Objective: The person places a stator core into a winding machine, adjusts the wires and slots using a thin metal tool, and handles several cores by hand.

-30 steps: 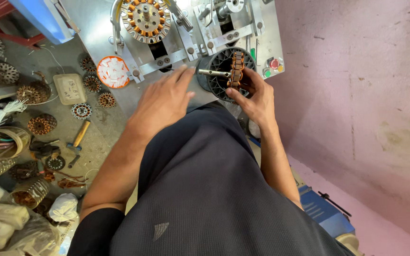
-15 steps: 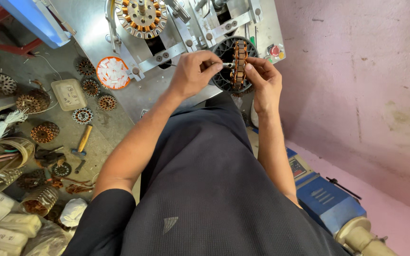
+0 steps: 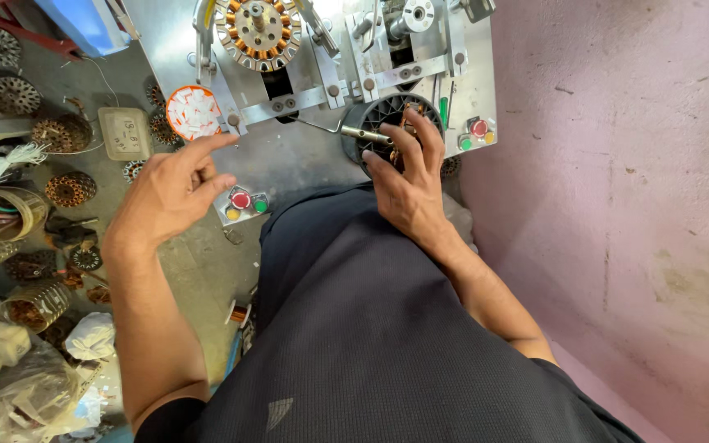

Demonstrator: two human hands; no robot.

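My right hand (image 3: 408,176) reaches up to a black round fixture (image 3: 371,123) on the metal winding machine (image 3: 305,98) and grips a copper-wound stator (image 3: 404,123) seated there, next to a steel shaft. My left hand (image 3: 170,193) hovers above the bench with the fingers apart and the forefinger stretched out, holding nothing. It sits left of a small box with a red and a green push button (image 3: 244,203). A second stator with copper coils (image 3: 258,31) is mounted at the top of the machine.
An orange-rimmed round tub (image 3: 193,111) and a beige box (image 3: 125,133) lie left of the machine. Several wound stators (image 3: 69,189), bags and wire scraps crowd the left side. Red and green buttons (image 3: 476,131) sit at the machine's right edge. A pink wall (image 3: 617,189) stands right.
My left hand has pulled back from the stator, moving left and down to hover open over the bench. My right hand stays on the stator at the black fixture.
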